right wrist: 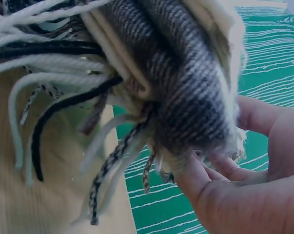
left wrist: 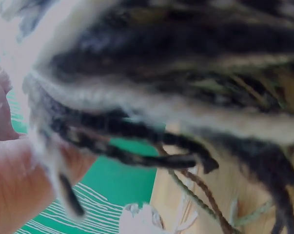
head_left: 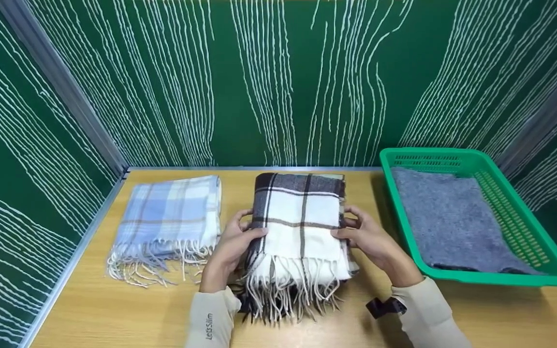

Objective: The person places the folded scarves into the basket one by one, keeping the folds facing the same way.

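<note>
Left hand (head_left: 232,239) and right hand (head_left: 373,241) grip opposite sides of folded brown-and-white plaid scarf (head_left: 285,208), with folded blue plaid scarf (head_left: 165,215) left of it, green basket (head_left: 489,277) holding gray cloth (head_left: 452,222) right of it, green wall (head_left: 225,96) behind it.

On the left of your table (head_left: 90,309) you have a folded blue scarf (head_left: 165,212), its pale fringe (head_left: 162,253) spread toward the near side. On the right you see a green basket (head_left: 481,277), with a grey cloth (head_left: 452,220) inside. Your far wall (head_left: 223,96), green with wavy white lines, spans between two grey posts (head_left: 61,82).
</note>
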`<act>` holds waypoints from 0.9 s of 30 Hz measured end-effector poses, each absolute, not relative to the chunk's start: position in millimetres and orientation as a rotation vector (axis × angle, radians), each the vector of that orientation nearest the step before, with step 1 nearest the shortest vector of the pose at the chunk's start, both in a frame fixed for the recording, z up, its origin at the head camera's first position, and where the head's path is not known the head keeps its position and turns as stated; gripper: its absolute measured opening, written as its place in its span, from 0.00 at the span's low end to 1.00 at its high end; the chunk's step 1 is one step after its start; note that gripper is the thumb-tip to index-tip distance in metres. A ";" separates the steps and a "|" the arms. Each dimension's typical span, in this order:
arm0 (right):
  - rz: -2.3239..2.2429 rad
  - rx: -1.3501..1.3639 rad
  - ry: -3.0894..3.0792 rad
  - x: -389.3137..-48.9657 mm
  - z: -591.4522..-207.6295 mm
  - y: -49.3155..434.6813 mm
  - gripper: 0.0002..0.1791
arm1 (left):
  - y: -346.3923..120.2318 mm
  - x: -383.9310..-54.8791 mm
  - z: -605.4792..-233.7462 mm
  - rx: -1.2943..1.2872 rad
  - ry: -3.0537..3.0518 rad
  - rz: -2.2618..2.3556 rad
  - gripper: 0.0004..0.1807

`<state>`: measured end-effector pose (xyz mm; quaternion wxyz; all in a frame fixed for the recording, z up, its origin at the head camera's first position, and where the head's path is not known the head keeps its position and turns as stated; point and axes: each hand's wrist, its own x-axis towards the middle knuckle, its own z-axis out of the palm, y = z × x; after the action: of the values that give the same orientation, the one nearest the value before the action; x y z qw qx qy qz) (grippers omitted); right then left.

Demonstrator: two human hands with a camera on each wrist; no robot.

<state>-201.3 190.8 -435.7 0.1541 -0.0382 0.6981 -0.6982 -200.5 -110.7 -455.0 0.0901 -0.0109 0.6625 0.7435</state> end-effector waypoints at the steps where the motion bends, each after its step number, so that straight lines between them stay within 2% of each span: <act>1: -1.997 -0.108 2.007 -201.2 -434.5 191.5 0.22 | -109.9 -200.6 -454.4 -0.036 1.966 2.212 0.37; 27: -1.927 -0.073 2.127 -193.2 -418.5 211.2 0.24 | -92.3 -198.8 -445.5 0.050 1.942 2.211 0.37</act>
<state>-193.2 211.2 -418.5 0.1347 -0.0251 0.7341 -0.6650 -198.8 -92.3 -445.5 0.0991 0.0170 0.6565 0.7476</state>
